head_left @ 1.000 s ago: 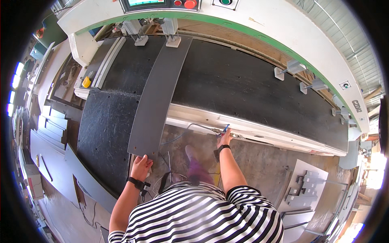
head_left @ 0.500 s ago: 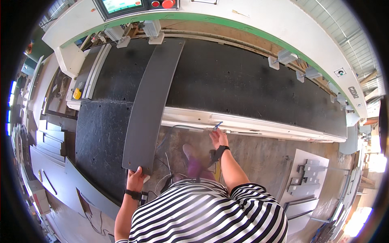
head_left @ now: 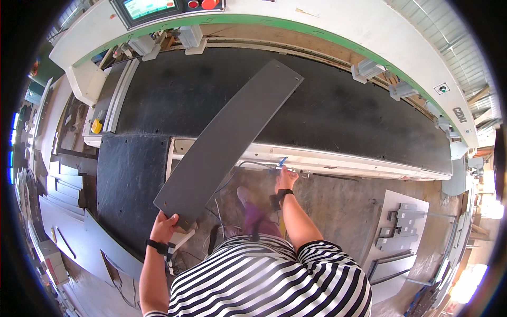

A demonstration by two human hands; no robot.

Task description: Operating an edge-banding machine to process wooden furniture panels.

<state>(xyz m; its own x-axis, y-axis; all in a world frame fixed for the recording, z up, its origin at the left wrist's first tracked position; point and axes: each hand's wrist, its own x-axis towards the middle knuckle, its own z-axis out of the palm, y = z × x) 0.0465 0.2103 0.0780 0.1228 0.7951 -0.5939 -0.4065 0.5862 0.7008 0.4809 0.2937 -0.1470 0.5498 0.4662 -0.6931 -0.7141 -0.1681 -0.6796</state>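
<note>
A long dark grey panel point(head_left: 232, 132), with small holes near its corners, lies slantwise over the black machine table point(head_left: 343, 121). Its far end rests on the table and its near end reaches past the front edge. My left hand point(head_left: 164, 226) grips the near end at the left corner, thumb on top, fingers hidden beneath. By the table's pale front rail, my right hand point(head_left: 285, 178) is closed around what looks like an air blow gun point(head_left: 282, 163) with a blue lever; a hose runs from it to the left. Both wrists wear black bands.
Clamps point(head_left: 365, 70) hang below the machine's white and green beam point(head_left: 317, 24); a control screen point(head_left: 145, 7) with red buttons is at upper left. Grey panels point(head_left: 66, 185) are stacked at left, and cut pieces lie on a pale board point(head_left: 390, 208) at right. Cables trail near my feet.
The panel has swung clockwise: its far end has moved right across the table, and its near end slightly left with my left hand. My right hand stays near the rail.
</note>
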